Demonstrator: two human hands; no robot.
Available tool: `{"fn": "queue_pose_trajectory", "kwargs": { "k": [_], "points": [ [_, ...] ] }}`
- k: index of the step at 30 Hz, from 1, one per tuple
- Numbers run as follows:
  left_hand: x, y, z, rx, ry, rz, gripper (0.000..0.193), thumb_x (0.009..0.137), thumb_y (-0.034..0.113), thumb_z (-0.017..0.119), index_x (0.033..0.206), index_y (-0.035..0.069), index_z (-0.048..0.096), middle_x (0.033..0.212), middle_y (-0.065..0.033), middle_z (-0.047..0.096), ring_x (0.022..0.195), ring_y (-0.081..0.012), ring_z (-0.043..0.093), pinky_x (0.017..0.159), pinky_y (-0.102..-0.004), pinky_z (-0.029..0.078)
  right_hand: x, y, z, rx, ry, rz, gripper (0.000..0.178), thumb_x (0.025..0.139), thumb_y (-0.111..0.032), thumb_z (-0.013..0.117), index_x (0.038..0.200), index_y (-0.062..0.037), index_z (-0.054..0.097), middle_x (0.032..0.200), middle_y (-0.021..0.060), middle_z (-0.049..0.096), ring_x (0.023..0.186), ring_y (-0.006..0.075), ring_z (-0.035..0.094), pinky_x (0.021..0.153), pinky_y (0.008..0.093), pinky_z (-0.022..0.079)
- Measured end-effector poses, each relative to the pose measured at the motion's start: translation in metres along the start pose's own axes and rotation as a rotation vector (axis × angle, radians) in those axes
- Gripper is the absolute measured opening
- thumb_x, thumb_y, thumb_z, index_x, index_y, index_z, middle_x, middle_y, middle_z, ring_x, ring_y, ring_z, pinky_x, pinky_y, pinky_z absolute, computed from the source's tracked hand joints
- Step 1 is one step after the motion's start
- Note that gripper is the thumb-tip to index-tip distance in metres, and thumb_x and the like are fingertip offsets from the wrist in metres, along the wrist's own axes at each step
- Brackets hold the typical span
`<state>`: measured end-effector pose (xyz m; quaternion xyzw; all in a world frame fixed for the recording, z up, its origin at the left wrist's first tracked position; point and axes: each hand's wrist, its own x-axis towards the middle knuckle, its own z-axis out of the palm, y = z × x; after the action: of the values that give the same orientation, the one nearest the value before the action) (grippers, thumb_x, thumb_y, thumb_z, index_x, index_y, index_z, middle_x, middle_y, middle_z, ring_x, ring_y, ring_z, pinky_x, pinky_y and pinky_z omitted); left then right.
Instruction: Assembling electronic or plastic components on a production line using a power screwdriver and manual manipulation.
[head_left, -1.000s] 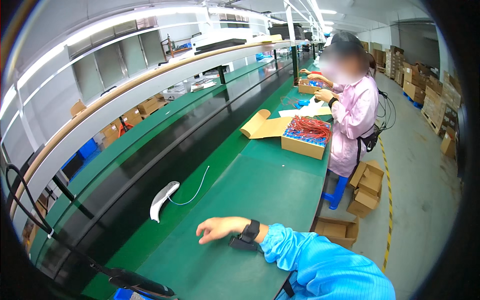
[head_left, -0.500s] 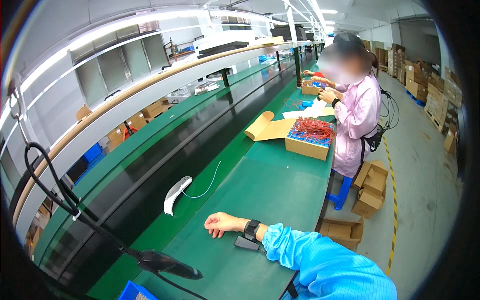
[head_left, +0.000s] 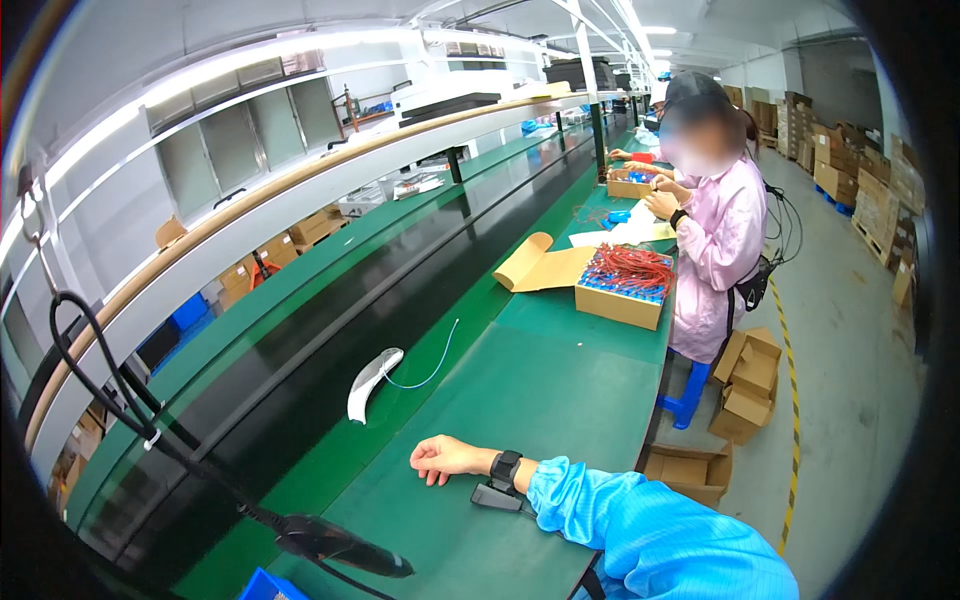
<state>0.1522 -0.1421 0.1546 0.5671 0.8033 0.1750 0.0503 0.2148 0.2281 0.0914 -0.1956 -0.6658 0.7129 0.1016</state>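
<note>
My right hand (head_left: 447,460) rests at the left part of the green bench (head_left: 520,385), its fingers loosely bent and apart, holding nothing. A black wrist strap (head_left: 506,470) sits below the blue sleeve, and a small black box (head_left: 500,498) is beside it. Beyond the hand, a white curved handheld device (head_left: 370,385) with a thin pale cable lies on the green conveyor belt (head_left: 300,470). An electric screwdriver (head_left: 340,545), black and hung on a cord, is at the lower left. My left hand is outside the picture.
An open carton (head_left: 618,302) full of blue parts with red wires stands farther along the bench. A co-worker in pink (head_left: 715,240) sits past it, handling small parts. A blue bin (head_left: 268,584) shows at the bottom edge; empty cartons (head_left: 748,385) are on the floor at right.
The white device has moved along the belt, away from me and slightly right. The view has shifted a little. My right hand stays nearly in place, its fingers still loosely bent.
</note>
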Motion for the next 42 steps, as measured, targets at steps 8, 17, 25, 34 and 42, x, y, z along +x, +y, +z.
{"fn": "queue_pose_trajectory", "kwargs": {
  "k": [8,17,25,34,42],
  "points": [
    [-0.0004,-0.0014,0.0010,0.019,-0.046,-0.044,0.045,0.071,0.019,0.062,0.108,-0.002,0.048,0.116,-0.0210,0.044,0.103,-0.0373,0.042,0.088,-0.0407,0.034,0.0025,0.0041,0.0002,-0.016,-0.003,0.003,0.025,0.083,-0.025,0.053,0.094,-0.0025,0.053,0.078,0.0047,0.056,0.065,0.0120,0.057,0.051,0.0225,0.047],
    [-0.0014,-0.0042,0.0024,0.023,-0.097,-0.090,0.046,0.070,0.017,0.062,0.109,-0.002,0.048,0.115,-0.0216,0.045,0.103,-0.0378,0.042,0.088,-0.0410,0.034,0.0038,0.0038,-0.0001,-0.036,-0.019,-0.010,0.025,0.083,-0.024,0.053,0.095,-0.0022,0.052,0.078,0.0058,0.056,0.064,0.0119,0.058,0.050,0.0225,0.047],
    [-0.0042,-0.0057,0.0065,0.019,-0.026,-0.032,0.046,0.071,0.021,0.062,0.108,-0.003,0.048,0.115,-0.0225,0.045,0.103,-0.0381,0.042,0.088,-0.0410,0.034,0.0043,0.0035,0.0040,-0.034,-0.013,-0.028,0.025,0.083,-0.024,0.053,0.094,-0.0017,0.052,0.077,0.0059,0.056,0.061,0.0115,0.057,0.049,0.0219,0.046],
    [-0.0037,0.0003,0.0010,-0.003,-0.044,-0.028,0.044,0.072,0.018,0.061,0.108,-0.003,0.048,0.117,-0.0217,0.043,0.104,-0.0377,0.041,0.089,-0.0404,0.033,0.0051,0.0049,0.0031,-0.023,-0.028,-0.021,0.025,0.083,-0.024,0.053,0.095,-0.0011,0.052,0.077,0.0059,0.056,0.062,0.0118,0.058,0.049,0.0218,0.047],
    [-0.0031,0.0022,-0.0008,-0.008,-0.032,-0.016,0.044,0.072,0.018,0.061,0.108,-0.003,0.048,0.116,-0.0219,0.043,0.104,-0.0383,0.041,0.089,-0.0408,0.034,0.0040,0.0024,0.0022,-0.026,-0.013,-0.021,0.024,0.083,-0.023,0.053,0.095,-0.0011,0.052,0.077,0.0060,0.057,0.062,0.0119,0.058,0.050,0.0222,0.047]
  ]
}}
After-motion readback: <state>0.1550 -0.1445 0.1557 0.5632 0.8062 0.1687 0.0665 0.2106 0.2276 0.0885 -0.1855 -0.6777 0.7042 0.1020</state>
